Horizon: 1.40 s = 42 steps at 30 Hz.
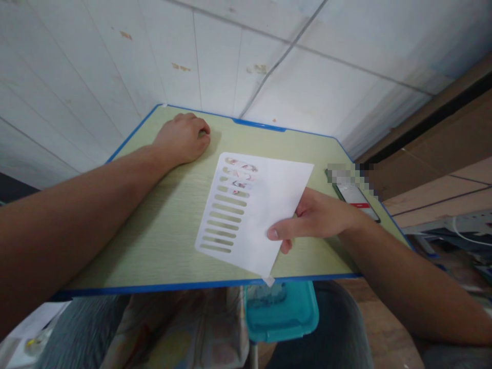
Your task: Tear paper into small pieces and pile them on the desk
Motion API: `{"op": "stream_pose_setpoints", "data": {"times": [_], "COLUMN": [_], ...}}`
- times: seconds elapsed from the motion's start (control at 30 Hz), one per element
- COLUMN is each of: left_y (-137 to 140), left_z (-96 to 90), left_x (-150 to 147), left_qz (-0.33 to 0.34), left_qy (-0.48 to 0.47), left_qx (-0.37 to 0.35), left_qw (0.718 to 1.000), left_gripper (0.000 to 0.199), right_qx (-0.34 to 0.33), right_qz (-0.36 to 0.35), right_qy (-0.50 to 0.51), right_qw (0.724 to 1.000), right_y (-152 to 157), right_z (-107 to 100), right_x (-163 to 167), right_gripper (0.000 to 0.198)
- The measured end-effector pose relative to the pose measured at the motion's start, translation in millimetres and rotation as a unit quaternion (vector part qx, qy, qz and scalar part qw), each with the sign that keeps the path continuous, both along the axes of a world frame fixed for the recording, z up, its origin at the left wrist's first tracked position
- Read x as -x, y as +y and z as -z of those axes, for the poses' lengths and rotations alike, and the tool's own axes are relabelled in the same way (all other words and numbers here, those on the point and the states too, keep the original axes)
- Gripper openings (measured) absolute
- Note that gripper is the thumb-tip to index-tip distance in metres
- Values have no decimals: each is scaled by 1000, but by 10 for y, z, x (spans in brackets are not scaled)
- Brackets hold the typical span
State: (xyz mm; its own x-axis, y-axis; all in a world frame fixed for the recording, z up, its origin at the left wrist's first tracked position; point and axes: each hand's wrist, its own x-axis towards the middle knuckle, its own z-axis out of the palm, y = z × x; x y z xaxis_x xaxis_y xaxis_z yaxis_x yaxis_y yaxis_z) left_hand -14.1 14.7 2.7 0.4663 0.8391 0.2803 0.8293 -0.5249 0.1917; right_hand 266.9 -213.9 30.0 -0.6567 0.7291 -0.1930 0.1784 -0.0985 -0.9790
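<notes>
The slotted white card (265, 205) over the middle of the table (165, 225) appears light, bendable and crease-prone, best held by its unslotted side, where the right hand (321, 214) pinches it; the left hand (183, 137), curled at the table's far left, hides any contents.

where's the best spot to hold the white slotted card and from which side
Probably the plain part of the white card, at its right edge, coming from the right: it looks flat and uncut there, while the slots run down the left. The right grip pinches there, thumb on top.
</notes>
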Motion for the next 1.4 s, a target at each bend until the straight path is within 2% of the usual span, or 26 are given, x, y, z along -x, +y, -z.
{"op": "stream_pose_setpoints", "data": {"times": [0.17, 0.5, 0.63, 0.7, 0.77, 0.87, 0.93, 0.97, 1.13, 1.3, 1.4], "left_y": [-34, 18, -16, -49, -72, -65, -33, -13, 58, 48, 36], "left_z": [-22, 16, -8, -32, -46, -31, 0, 19, 100, 114, 102], "left_x": [-27, -12, -18, -31, -40, -36, -21, -11, 19, -2, -12], "left_qz": [-9, -10, -13, -14, -14, -12, -9, -8, 6, 3, -1], "left_qy": [12, -15, -10, -5, -3, 0, -5, -10, -35, -42, -37], "left_qx": [6, 11, 20, 18, 14, 8, 2, -2, -21, -25, -22], "left_qw": [1000, 1000, 1000, 1000, 1000, 1000, 1000, 1000, 999, 999, 999], "left_gripper": [44, 43, 45, 46, 46, 48, 48, 47, 47, 48, 48], "right_qx": [-31, -2, -28, -77, -148, -244, -281, -290, -284, -283, -263], "right_qz": [19, 4, 18, 61, 148, 295, 355, 367, 330, 325, 270], "right_qy": [16, 4, 17, 14, -7, -48, -59, -61, -76, -99, -97], "right_qw": [999, 1000, 999, 995, 978, 923, 890, 882, 897, 897, 921], "right_y": [17, -13, -2, 15, 37, 63, 71, 73, 70, 71, 63], "right_z": [-6, 1, -32, -56, -70, -45, -1, 21, 68, 52, 34], "right_x": [7, 6, 24, 53, 88, 126, 129, 123, 94, 81, 51], "right_gripper": [28, 22, 25, 31, 40, 47, 44, 42, 36, 37, 38]}}
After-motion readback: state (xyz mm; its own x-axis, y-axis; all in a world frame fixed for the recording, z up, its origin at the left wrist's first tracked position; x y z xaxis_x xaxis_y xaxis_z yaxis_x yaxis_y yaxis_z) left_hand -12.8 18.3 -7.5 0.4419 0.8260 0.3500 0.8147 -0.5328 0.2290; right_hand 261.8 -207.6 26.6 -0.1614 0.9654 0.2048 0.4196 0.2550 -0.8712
